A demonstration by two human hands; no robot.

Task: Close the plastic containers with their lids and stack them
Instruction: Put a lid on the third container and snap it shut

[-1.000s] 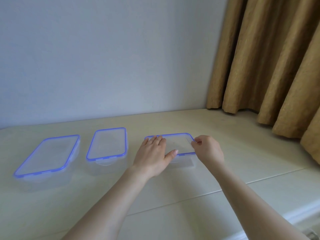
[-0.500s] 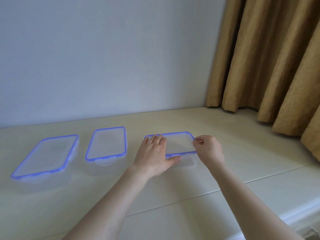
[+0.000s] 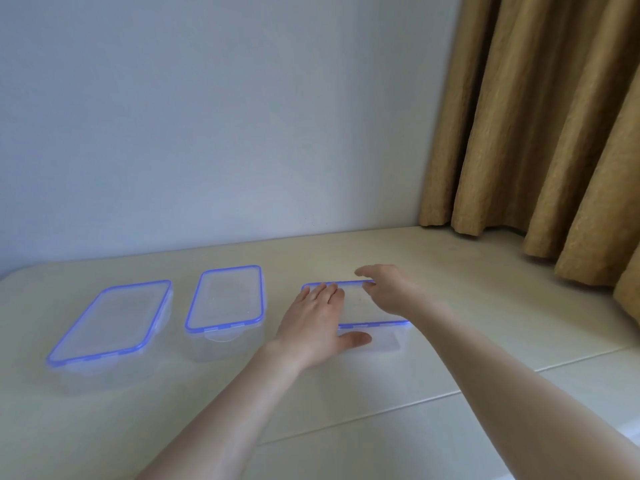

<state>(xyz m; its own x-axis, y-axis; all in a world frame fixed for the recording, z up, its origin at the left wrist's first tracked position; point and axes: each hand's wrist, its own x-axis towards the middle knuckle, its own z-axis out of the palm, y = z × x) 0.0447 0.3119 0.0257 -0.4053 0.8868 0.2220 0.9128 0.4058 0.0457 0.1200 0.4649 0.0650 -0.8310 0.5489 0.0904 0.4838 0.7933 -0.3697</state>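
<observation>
Three clear plastic containers with blue-rimmed lids stand in a row on the cream table (image 3: 485, 306). The left container (image 3: 110, 320) and the middle container (image 3: 225, 299) each carry a lid and are untouched. My left hand (image 3: 311, 327) lies flat on the left part of the right container's (image 3: 360, 311) lid, with the thumb against its front wall. Over the lid's far right corner is my right hand (image 3: 391, 289), fingers spread and reaching past the back rim. Whether it touches the rim I cannot tell.
A pale wall rises directly behind the table. Tan curtains (image 3: 536, 133) hang at the right and reach down to the tabletop. A seam (image 3: 450, 393) crosses the table in front of the containers.
My right hand has let go of the lid's right edge and moved up toward its far corner, fingers now spread. My left thumb has slid down onto the front wall.
</observation>
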